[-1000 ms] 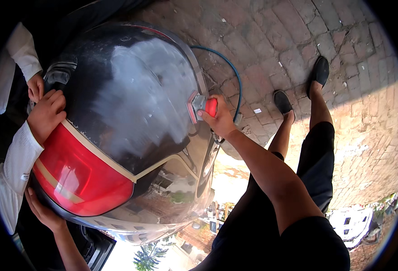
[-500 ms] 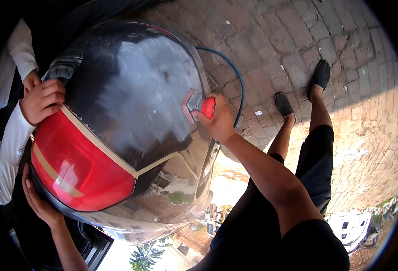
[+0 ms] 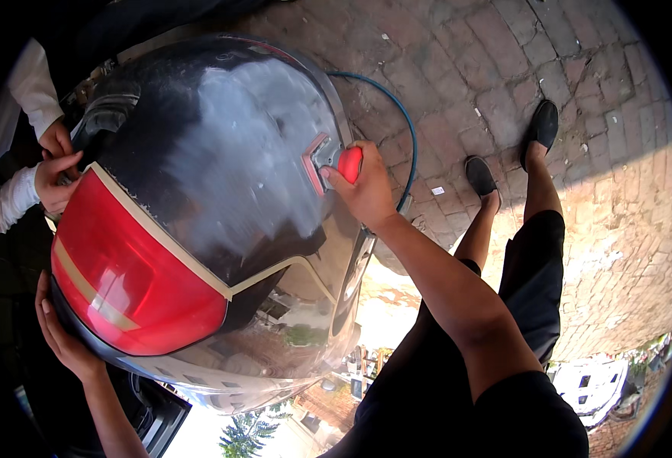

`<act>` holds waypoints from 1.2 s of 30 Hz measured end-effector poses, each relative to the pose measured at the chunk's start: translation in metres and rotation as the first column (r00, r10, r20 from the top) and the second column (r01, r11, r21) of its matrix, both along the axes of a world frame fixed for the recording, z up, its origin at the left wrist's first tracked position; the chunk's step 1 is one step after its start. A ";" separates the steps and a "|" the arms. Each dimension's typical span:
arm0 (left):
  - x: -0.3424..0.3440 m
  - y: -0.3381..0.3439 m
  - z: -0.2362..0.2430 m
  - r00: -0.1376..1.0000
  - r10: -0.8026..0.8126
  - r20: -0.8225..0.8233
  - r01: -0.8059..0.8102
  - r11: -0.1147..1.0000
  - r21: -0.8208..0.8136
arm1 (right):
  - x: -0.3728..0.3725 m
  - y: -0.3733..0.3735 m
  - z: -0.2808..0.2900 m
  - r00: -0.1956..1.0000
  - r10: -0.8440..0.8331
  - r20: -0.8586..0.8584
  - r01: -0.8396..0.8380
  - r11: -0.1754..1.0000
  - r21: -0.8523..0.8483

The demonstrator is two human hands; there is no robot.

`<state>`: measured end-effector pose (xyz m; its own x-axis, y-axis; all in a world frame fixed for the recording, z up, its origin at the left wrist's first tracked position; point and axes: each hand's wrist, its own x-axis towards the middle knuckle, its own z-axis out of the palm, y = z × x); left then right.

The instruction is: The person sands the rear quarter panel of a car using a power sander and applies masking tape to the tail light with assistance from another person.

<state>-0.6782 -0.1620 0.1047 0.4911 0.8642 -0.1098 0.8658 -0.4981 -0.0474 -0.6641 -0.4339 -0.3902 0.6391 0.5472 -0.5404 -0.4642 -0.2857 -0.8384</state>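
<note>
My right hand (image 3: 366, 187) is closed round the red cap of a sander (image 3: 349, 164). The sander's pad is tilted against the right side of a dark car body panel (image 3: 160, 145), whose middle is covered with pale grey dust. My left hand (image 3: 67, 343) lies with its fingers extended along the car's edge, beside the red tail light (image 3: 145, 275). Cream masking tape (image 3: 160, 233) runs along the border between light and panel. A co-worker's two hands, in white sleeves, are close together at the far left corner of the light.
A teal hose (image 3: 403, 114) curves over the brick paving (image 3: 458, 84) beyond the panel. My legs and dark shoes (image 3: 542, 126) are at the right. A white vehicle (image 3: 584, 389) stands in the lower right background. Dark clothing of another person shows at the upper left.
The sander and my right hand have shifted slightly left and up across the panel. The co-worker's nearer hand has drawn back from the tail light's corner. My left hand stays in place.
</note>
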 end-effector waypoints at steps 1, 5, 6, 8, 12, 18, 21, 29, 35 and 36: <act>-0.001 0.001 0.002 1.000 -0.015 0.001 0.015 1.000 -0.011 | 0.011 0.008 -0.007 1.000 0.000 -0.005 0.000 1.000 0.000; 0.001 0.004 -0.002 1.000 -0.013 0.002 0.013 1.000 -0.012 | 0.041 0.020 -0.039 0.988 0.041 -0.151 -0.069 0.980 -0.186; 0.002 0.005 -0.008 1.000 -0.003 0.022 0.003 1.000 0.002 | 0.026 0.016 -0.041 0.998 0.011 -0.058 -0.021 0.985 -0.174; 0.001 0.004 -0.006 0.999 -0.009 0.034 0.009 1.000 0.001 | 0.006 0.006 -0.015 0.998 -0.028 -0.048 0.025 0.998 -0.066; -0.001 -0.002 0.005 0.998 0.016 0.059 -0.015 1.000 -0.016 | 0.002 0.007 0.008 1.000 0.011 -0.007 -0.010 1.000 0.003; 0.003 0.004 -0.013 0.990 0.042 0.132 -0.038 0.999 -0.037 | 0.044 0.018 -0.055 0.996 0.047 0.077 -0.025 0.964 -0.265; -0.007 -0.002 0.002 0.982 0.074 0.173 -0.068 0.997 -0.039 | 0.019 -0.003 0.038 0.999 -0.009 -0.031 0.007 0.999 -0.043; 0.002 -0.002 -0.004 0.979 -0.076 0.189 0.079 0.997 -0.011 | 0.007 0.014 0.110 0.970 0.011 0.245 0.008 0.997 -0.079; 0.005 -0.010 0.004 0.981 -0.090 0.171 0.084 0.996 0.038 | 0.022 0.044 0.132 0.967 -0.054 0.248 0.070 0.996 -0.054; 0.005 -0.010 -0.003 0.980 -0.096 0.177 0.089 0.995 0.046 | 0.023 0.043 0.134 0.962 -0.046 0.270 0.064 0.996 -0.059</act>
<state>-0.6733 -0.1721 0.1016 0.5778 0.8160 0.0186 0.8123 -0.5771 0.0836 -0.6407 -0.3905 -0.2558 0.7937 0.4757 -0.3792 -0.2417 -0.3256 -0.9141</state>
